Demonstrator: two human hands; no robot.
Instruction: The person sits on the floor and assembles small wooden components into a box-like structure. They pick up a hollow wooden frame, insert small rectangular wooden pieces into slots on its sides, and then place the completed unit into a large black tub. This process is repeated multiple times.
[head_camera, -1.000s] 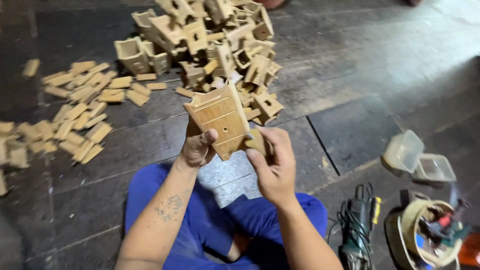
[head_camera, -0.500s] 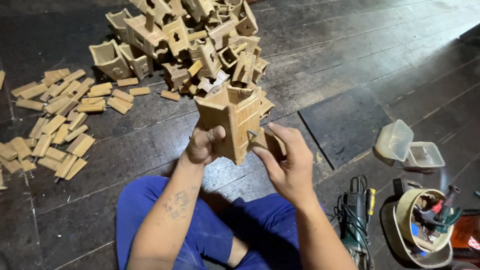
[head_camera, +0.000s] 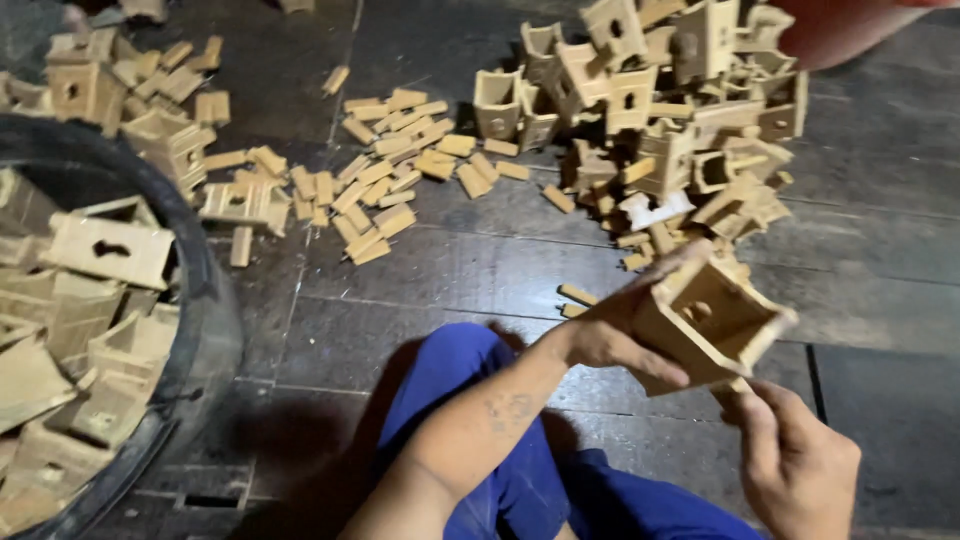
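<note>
Wood box (head_camera: 712, 322) gripped in my left hand (head_camera: 610, 335); right hand (head_camera: 795, 455) half-curled just under it, grip unclear.

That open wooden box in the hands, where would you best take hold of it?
By its flat outer walls, coming from the left side, as the left hand does now on the wooden box. Its open mouth tilts up and away, so the walls are free for fingers. The right hand sits just below it.

L hand (head_camera: 610, 335) gripping, thumb out, R hand (head_camera: 795, 460) below, fingers curled
</note>
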